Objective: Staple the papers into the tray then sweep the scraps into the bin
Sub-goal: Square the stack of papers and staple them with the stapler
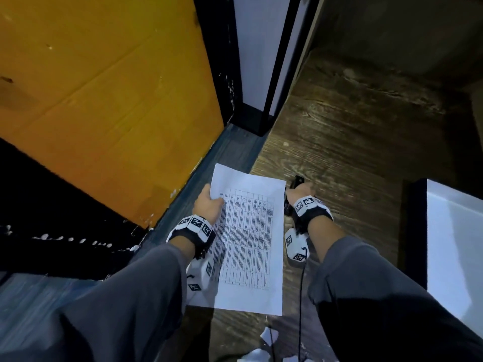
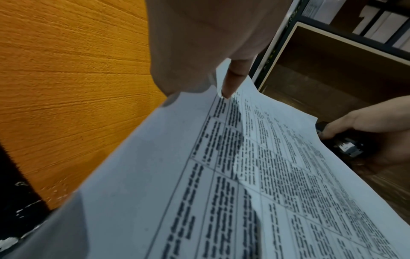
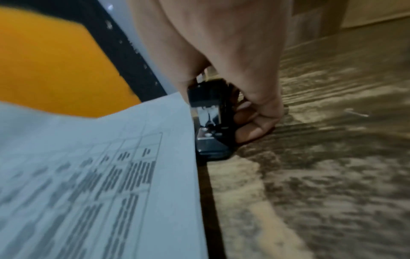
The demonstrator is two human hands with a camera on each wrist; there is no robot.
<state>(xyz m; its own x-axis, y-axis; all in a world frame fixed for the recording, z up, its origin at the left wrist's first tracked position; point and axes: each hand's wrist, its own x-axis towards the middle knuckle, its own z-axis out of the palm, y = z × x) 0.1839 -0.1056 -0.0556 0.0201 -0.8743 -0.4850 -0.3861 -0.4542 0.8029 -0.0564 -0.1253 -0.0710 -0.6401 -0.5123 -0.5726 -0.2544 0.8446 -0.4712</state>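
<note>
While gripped: papers (image 1: 248,239), stapler (image 3: 210,112).

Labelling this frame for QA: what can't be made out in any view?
- Left hand fingers: under the white printed paper sheets, all views.
- Sheet count: edges blur together, right wrist view.
- Black stapler: mostly covered by right hand; whether it bites the paper is unclear.
- White tray: cut by head view's right edge.

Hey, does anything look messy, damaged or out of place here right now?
Yes. Torn white paper scraps lie loose on the dark wood-grain surface near the person, below the printed white sheet of paper. White flecks also dot the chipped black edge beside the orange panel.
</note>
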